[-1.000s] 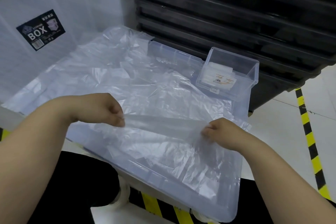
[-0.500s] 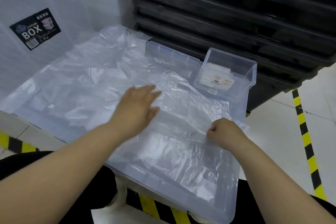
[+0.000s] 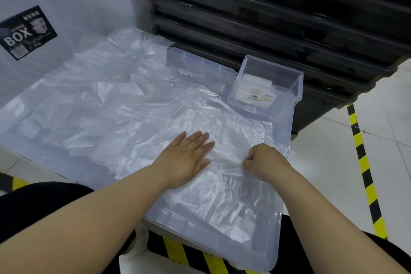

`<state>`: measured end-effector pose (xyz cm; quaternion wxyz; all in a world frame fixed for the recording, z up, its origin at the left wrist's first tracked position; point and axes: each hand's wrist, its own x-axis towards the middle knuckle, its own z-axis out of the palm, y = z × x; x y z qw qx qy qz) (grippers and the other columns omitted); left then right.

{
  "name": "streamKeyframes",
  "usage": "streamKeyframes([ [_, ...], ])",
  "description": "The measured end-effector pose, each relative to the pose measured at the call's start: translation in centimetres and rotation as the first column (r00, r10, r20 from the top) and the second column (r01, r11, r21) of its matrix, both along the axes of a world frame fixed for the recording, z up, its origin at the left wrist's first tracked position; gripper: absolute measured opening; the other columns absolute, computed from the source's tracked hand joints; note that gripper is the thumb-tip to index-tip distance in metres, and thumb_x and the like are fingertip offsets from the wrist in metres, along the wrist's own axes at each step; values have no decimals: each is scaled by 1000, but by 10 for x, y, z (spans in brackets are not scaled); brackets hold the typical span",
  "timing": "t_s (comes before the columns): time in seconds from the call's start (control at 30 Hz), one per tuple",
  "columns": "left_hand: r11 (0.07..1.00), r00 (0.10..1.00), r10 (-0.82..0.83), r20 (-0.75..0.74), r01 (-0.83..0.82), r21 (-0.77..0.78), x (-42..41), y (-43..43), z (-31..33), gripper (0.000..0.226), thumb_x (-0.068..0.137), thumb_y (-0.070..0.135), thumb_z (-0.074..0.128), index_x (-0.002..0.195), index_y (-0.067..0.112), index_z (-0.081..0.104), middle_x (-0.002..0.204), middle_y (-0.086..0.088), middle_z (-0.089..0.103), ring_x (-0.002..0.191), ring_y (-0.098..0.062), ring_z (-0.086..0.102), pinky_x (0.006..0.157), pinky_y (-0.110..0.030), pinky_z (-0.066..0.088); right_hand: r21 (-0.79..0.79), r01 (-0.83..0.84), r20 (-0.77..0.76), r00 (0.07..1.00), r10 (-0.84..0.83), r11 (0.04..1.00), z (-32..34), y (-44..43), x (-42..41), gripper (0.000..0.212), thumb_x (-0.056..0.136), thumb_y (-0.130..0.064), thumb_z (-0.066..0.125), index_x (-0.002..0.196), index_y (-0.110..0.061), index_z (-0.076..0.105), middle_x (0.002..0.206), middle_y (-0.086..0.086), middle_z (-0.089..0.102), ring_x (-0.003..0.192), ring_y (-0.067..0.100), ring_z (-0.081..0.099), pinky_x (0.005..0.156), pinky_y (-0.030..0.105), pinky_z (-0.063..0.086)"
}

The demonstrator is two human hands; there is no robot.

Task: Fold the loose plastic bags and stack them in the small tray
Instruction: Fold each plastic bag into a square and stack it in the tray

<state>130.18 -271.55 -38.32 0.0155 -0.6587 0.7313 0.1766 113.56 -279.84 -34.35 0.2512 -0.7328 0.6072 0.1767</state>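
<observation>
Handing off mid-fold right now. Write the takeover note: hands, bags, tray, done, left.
Left hand: flat, pressing the plastic bag on the clear work surface.
Right hand: pinches that bag's edge.
Small tray: far right of the surface, something white inside.
Loose bags: spread across the left.
Done: one fold under way, not finished.
Left: finish the fold, place it in the tray, then fold the rest.

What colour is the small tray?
Clear, colourless plastic; the small tray shows best in the head view.

"BOX" — black label point(image 3: 27, 33) on white container point(image 3: 84, 2) | small tray point(image 3: 297, 90) sticker point(image 3: 263, 96) — illegible
</observation>
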Motion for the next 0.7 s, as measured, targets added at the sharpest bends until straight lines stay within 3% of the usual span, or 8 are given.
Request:
streamKeyframes([
  [0.07, 1000, 1000, -2, -6, 2, 2, 1, -1, -1, 117, 46, 71, -43, 147, 31, 1, 155, 11, -10, 141, -6, -14, 106, -22, -18, -5, 0, -36, 999, 0, 1000, 1, 0, -1, 27, 86, -8, 44, 62, -15, 37, 64, -1, 40, 55, 12, 37, 47, 23, 25],
  [0.2, 998, 999, 35, 9, -35, -54, 4, -4, -3, 98, 55, 56, -26, 147, 32, 0, 155, 8, -11, 142, -7, -13, 106, -22, -18, -7, 3, -129, 992, -4, 1000, 7, 1, -7, 22, 89, -11, 41, 68, -16, 41, 70, -2, 41, 64, 14, 42, 57, 22, 31],
  [0.27, 998, 999, 44, 20, -43, -53, 4, -5, -5, 98, 55, 55, -25, 147, 31, -3, 155, 7, -12, 141, -8, -14, 103, -22, -21, -77, -63, -203, 978, 46, 995, 13, 5, -9, 11, 92, -15, 41, 97, -15, 51, 92, 1, 50, 88, 19, 49, 75, 25, 36],
  [0.33, 998, 998, 55, 25, -54, -43, 4, -6, -5, 98, 54, 56, -24, 147, 30, -5, 155, 7, -13, 141, -8, -16, 102, -22, -22, -248, -178, -233, 965, 120, 952, 17, 10, -11, 34, 94, -19, 40, 127, -12, 39, 124, 7, 46, 114, 24, 44, 92, 30, 34],
  [0.47, 996, 997, 65, 30, -63, -63, 3, -7, -8, 100, 52, 56, -24, 147, 29, -7, 155, 7, -14, 141, -7, -16, 102, -21, -22, -404, -279, 67, 941, 332, 871, -1, 31, 7, 52, 99, -24, 35, 146, -14, 17, 155, 10, 8, 142, 24, 9, 113, 27, 3],
  [0.53, 995, 997, 71, 28, -69, -74, 3, -9, -10, 101, 52, 57, -24, 147, 28, -7, 155, 7, -13, 141, -7, -15, 104, -22, -21, -443, -335, 136, 892, 432, 832, -15, 45, 22, 51, 95, -27, 33, 142, -6, 31, 152, 18, 19, 140, 30, 22, 110, 31, 4],
  [0.6, 995, 997, 69, 38, -66, -72, 5, -8, -10, 102, 51, 58, -23, 147, 28, -7, 155, 7, -13, 141, -7, -15, 106, -24, -19, -410, -395, 116, 871, 477, 822, -27, 50, 27, 71, 84, -43, 15, 138, -3, 38, 148, 20, 30, 136, 32, 32, 108, 35, 8],
  [0.7, 995, 995, 76, 66, -71, -70, 9, -7, -10, 104, 50, 61, -22, 147, 28, -7, 155, 6, -14, 141, -8, -14, 107, -26, -19, -262, -432, 120, 873, 473, 863, -37, 48, 16, 112, 58, -74, -29, 148, -14, -3, 156, 6, -12, 143, 17, -12, 103, 23, -22],
])
